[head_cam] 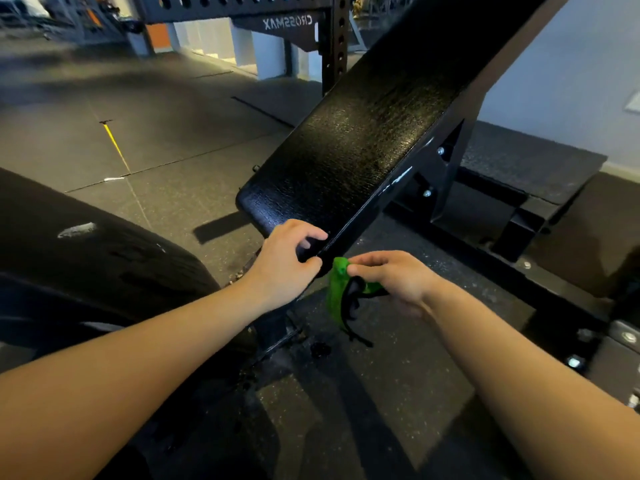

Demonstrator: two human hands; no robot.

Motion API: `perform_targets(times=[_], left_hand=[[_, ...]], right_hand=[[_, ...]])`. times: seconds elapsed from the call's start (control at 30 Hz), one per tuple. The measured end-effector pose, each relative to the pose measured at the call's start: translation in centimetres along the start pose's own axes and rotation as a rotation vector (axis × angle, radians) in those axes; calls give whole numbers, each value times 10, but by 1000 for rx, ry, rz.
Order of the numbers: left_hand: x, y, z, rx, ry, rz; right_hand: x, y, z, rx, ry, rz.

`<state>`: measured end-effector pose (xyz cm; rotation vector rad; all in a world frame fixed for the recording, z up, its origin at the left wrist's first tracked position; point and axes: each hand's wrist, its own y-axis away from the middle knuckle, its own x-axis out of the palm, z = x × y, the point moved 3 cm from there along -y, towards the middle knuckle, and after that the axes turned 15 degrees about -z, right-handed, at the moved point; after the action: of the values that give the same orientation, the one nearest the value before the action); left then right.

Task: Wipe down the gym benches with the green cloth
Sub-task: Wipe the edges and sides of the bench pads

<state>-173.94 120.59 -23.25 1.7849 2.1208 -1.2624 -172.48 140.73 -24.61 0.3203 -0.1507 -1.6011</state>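
- Cloth [336, 292]: green and bunched, it hangs from my right hand [398, 282] just under the low corner of the pad [363, 133]. I cannot tell whether it touches the pad.
- My right fingertips [360, 270] are drawn in and pinch the cloth's top fold; the rest dangles toward the floor [173, 140]. A black cord [349, 313] hangs with it, seemingly caught in the same pinch.
- My left hand [282, 268] grips the pad's low end, fingers [308, 233] hooked over the top edge and thumb pressed under the corner. I judge this steadies the pad while the cloth works the edge.
- Holding only a small bunch suits the seam and corner, I think, more than the broad face.
- The pad slopes up and away on its frame [446, 174]. Its face shines, but I cannot say whether from damp or light.
- Containers: no bucket, bottle or bin shows; only my hand holds the cloth.
- A second pad [86, 258] lies at my left, marked with a pale scuff.
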Motion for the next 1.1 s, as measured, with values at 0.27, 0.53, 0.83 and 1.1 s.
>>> perform_targets(times=[0.27, 0.53, 0.83, 1.1], left_hand=[[17, 4, -17, 67, 56, 247], [12, -5, -24, -98, 88, 178], [25, -59, -52, -169, 134, 0], [69, -154, -107, -86, 235, 48]], right_hand=[[-9, -3, 5, -15, -37, 82], [-21, -5, 7, -89, 89, 185], [-43, -12, 41, -245, -98, 25], [-85, -26, 83, -282, -537, -223]])
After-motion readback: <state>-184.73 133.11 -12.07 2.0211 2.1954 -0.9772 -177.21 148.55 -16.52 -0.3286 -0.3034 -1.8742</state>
